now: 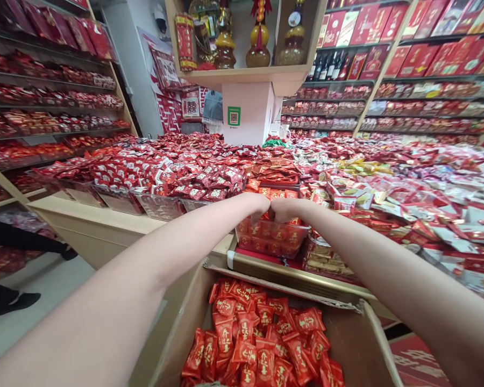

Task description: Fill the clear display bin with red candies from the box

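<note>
Both my arms reach forward over a cardboard box (371, 344) to a clear plastic bin (272, 244) of red wrapped candies. My left hand (261, 204) bends down at the bin's left part, its fingers mostly hidden behind the hand. Close beside it, my right hand (283, 210) rests low among the candies with fingers curled in; whatever they hold is hidden. Red-and-gold wrapped candies (246, 328) fill the bottom of the open box below my arms.
Bins of wrapped candies (161, 204) line the counter (97, 220) on the left. A wide heap of mixed packets (403, 188) spreads right. A white pillar (246, 113) stands behind, under a display cabinet (242, 75). At left, another person's legs (20, 236) show beside shelves (52, 129).
</note>
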`<state>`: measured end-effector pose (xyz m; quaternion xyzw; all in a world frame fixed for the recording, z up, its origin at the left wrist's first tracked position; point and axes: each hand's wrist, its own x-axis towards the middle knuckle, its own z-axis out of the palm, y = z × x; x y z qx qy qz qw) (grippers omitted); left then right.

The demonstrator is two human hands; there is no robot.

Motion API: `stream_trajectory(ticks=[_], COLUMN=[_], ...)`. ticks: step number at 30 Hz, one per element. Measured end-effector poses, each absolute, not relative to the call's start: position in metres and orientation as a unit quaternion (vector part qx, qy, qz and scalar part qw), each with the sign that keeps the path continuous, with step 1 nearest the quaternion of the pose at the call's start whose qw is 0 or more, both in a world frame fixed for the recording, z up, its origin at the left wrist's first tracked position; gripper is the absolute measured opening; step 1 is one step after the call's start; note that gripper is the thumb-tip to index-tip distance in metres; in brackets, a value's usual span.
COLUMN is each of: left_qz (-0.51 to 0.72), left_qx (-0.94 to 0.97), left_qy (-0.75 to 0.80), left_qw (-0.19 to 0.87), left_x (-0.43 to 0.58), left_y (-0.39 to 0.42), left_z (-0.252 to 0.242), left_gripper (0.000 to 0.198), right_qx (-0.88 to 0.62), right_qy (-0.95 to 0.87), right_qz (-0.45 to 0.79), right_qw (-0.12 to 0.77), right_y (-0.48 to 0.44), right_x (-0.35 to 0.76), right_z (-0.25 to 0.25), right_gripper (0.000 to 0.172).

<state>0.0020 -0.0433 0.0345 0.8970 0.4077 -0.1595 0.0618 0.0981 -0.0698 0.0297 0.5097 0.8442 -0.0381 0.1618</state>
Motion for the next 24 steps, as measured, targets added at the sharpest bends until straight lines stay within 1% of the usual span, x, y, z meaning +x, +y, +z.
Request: stream_trajectory(ticks=[5, 9, 16, 24], left_qz=[-0.186, -0.155, -0.099, -0.112], left_qx=[0.897, 0.915, 0.943, 0.938], left_qy=[0.401, 0.371, 0.314, 0.324], left_qw=[0.015, 0.014, 0.042, 0.052], left_x=[-0.003, -0.012, -0.016, -0.019], left_y=[-0.053, -0.054, -0.051, -0.052], left_z=[0.045, 0.048, 0.035, 0.038], left_gripper=[0.032, 0.035, 0.024, 0.015], right_qx=[0.502, 0.515, 0.537, 0.539], right_qy=[0.849, 0.842, 0.824, 0.809], right_qz=[-0.054, -0.05, -0.037, -0.068], right_qw=[0.157, 0.154, 0.177, 0.225], right_y=[-0.078, -0.086, -0.089, -0.094], right_x=[0.105, 0.109, 0.105, 0.102], right_z=[0.037, 0.047, 0.05, 0.058], right_gripper=[0.025, 0.028, 0.031, 0.033])
